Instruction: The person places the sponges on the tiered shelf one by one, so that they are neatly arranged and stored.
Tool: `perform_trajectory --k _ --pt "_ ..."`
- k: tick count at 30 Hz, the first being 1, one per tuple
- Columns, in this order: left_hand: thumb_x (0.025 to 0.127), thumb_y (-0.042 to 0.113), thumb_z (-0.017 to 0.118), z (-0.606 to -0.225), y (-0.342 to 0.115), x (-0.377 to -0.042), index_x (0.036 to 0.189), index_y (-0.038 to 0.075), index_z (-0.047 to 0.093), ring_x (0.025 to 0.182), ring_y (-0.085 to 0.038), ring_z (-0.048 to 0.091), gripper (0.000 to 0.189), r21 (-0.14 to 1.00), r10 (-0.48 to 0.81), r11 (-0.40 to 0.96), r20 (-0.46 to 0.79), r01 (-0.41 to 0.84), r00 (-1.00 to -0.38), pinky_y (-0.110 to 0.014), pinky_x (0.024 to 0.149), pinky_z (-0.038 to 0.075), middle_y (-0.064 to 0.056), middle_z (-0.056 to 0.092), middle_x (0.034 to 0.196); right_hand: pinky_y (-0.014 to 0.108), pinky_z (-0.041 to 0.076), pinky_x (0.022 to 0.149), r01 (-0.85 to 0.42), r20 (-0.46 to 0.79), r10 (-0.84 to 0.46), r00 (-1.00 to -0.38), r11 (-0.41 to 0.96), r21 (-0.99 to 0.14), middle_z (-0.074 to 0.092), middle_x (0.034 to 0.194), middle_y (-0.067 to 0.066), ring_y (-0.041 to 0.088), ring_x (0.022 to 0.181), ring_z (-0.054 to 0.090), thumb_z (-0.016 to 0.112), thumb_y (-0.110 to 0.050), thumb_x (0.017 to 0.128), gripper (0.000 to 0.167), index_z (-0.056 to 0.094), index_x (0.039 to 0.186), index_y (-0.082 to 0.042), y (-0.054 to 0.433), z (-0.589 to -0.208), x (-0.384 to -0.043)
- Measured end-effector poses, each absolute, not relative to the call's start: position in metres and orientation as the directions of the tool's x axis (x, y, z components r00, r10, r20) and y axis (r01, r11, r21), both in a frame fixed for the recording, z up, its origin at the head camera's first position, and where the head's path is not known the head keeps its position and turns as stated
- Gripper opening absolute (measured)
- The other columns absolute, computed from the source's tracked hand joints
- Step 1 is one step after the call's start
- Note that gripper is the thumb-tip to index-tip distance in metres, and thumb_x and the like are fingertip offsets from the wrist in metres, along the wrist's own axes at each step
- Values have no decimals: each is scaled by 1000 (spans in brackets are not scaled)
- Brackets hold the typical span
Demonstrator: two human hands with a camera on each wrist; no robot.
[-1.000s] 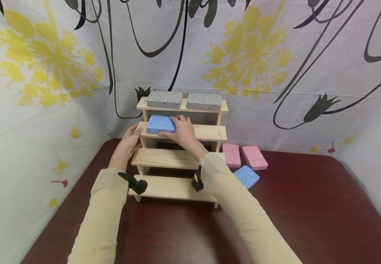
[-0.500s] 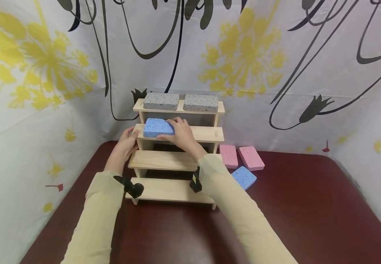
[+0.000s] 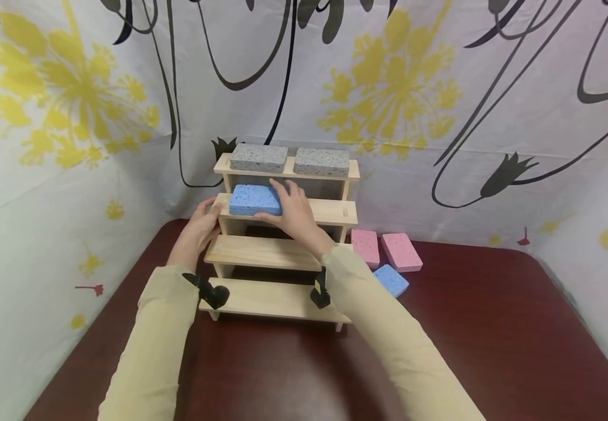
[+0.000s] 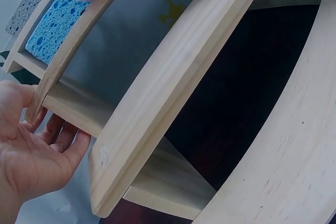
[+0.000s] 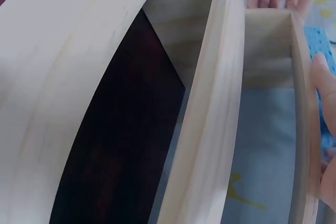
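Observation:
A blue sponge (image 3: 254,200) lies flat at the left of the second tier from the top of a wooden tiered shelf (image 3: 261,252). My right hand (image 3: 298,213) is at the sponge's right end, forefinger raised above its back edge. In the right wrist view, its thumb (image 5: 325,85) lies along the sponge's front. My left hand (image 3: 196,230) grips the left end of that same tier. The left wrist view shows its thumb at the board's end, with fingers (image 4: 62,136) curled round the side support.
Two grey sponges (image 3: 258,158) sit side by side on the top tier. Right of the shelf, two pink sponges (image 3: 401,252) and another blue sponge (image 3: 391,280), partly behind the right sleeve, lie on the dark red table (image 3: 483,327). A patterned cloth hangs behind.
My right forefinger has lifted off the blue sponge, and more of its right end shows. The sponge stays in place on its tier. My left hand keeps its grip on the shelf.

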State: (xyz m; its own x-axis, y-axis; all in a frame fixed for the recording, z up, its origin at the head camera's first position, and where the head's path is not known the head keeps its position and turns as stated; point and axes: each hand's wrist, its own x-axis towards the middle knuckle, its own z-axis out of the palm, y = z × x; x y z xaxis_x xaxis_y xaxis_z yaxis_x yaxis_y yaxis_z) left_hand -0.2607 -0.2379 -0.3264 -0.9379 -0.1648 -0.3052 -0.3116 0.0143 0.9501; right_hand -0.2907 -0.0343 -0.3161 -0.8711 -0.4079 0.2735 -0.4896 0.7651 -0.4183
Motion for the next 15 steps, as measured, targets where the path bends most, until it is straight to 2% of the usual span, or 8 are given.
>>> perform_trajectory --k 6,11,15 --pt "100 30 28 -323 -241 -260 148 19 2 138 -27 21 56 953 -160 27 -293 -301 -943 -37 115 23 -14 7 153 43 27 111 -510 311 -408 -859 742 -435 38 138 17 33 128 33 67 -54 74 91 28 143 -11 4 -316 -286" --pt "100 30 28 -325 -240 -261 148 20 2 139 -26 21 56 954 -144 22 -294 -300 -945 -37 115 22 -13 6 153 44 30 108 -557 389 -417 -821 734 -389 44 132 16 31 123 37 69 -48 75 81 37 138 -10 44 -323 -281" --pt "99 30 28 -327 -237 -261 148 20 1 139 -26 20 57 953 -132 29 -295 -301 -946 -37 115 22 -13 5 153 45 30 107 -538 416 -378 -827 747 -391 43 133 14 31 124 37 71 -46 74 77 41 136 -11 72 -327 -275"
